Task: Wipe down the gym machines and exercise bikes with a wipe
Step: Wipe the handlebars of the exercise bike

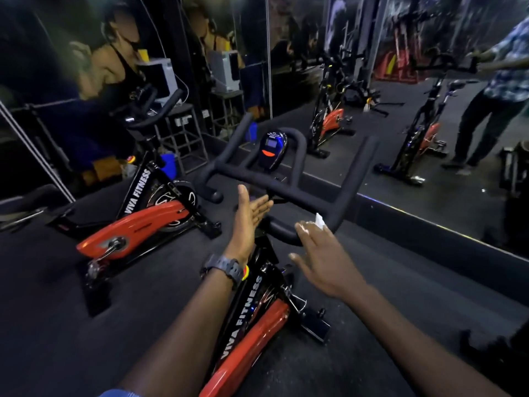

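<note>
My right hand (320, 253) lies flat, fingers spread, pressing a small white crumpled wipe (320, 219) against the near curve of the black padded handlebar (289, 196) of the black and orange exercise bike (252, 325) beneath me. The wipe sits under my fingertips, only a corner poking out beyond them, so I cannot tell how much of it is there or how it is folded. I judge the flat palm is meant to spread pressure along the bar.

My left hand (250, 216), with its dark wristwatch (226, 267), hovers open just left of the right one, fingers straight and pointing at the bar's centre, holding nothing. It looks ready to steady the handlebar, though I cannot tell if it touches.

Beyond both hands stands the bike's blue and black oval console (272, 150). A second matching bike (137, 224) stands well to the left. Ahead, a mirror wall (372, 81) shows dim, blurred reflections; the seat and pedals below my arms are cut off.
</note>
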`<action>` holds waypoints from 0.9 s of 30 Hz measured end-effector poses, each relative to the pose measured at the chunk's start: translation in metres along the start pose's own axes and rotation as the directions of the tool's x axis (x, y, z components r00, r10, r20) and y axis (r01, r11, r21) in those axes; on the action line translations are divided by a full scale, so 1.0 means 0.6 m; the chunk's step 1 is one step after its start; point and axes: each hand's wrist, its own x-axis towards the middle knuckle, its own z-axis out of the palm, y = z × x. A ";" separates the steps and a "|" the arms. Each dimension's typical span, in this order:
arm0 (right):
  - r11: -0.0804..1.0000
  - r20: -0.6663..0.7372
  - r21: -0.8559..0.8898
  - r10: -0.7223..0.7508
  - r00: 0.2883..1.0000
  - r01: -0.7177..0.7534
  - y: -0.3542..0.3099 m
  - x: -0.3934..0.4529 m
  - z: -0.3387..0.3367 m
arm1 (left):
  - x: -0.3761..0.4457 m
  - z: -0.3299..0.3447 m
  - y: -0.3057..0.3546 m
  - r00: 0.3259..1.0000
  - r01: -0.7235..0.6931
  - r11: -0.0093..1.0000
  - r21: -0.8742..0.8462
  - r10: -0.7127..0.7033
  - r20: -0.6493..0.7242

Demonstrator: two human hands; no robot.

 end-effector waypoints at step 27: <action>0.974 0.016 -0.218 -0.053 0.998 0.055 -0.084 0.125 0.056 | 0.100 -0.059 -0.047 0.965 0.165 0.971 -0.176 -0.122 0.231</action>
